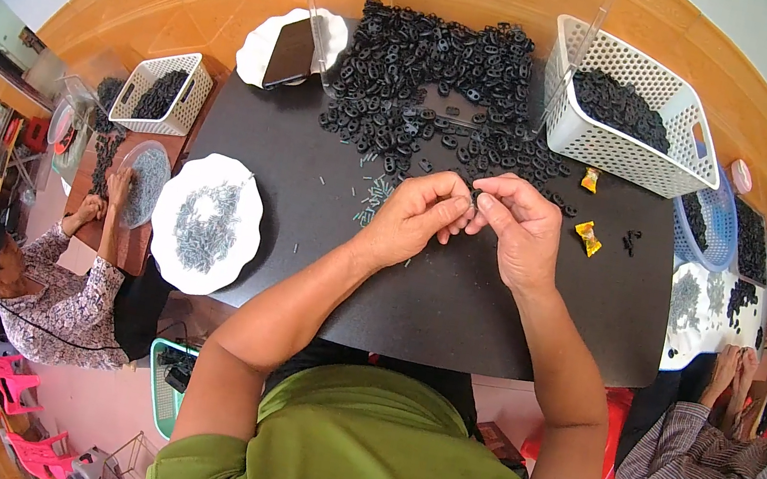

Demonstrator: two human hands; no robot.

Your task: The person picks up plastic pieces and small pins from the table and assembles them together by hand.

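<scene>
Over the dark table my left hand (pixel 427 211) and my right hand (pixel 522 232) meet fingertip to fingertip, both closed in a pinch. A small dark piece shows between them, mostly covered by the fingers; its exact shape is hidden. Just beyond the hands lies a big heap of small black oval plastic pieces with holes (pixel 444 57), stray ones reaching close to my fingers. Beside my left hand, thin grey pins (pixel 374 199) are scattered on the tabletop. More grey pins (pixel 206 225) fill the middle of a white scalloped plate (pixel 248 186) at the left.
A white perforated basket (pixel 689 174) of black pieces stands at the back right, near two yellow wrapped sweets (pixel 588 237). At the back left, a phone (pixel 291 54) rests on another white plate (pixel 258 51). Co-workers sit at both sides (pixel 41 284), (pixel 704 476).
</scene>
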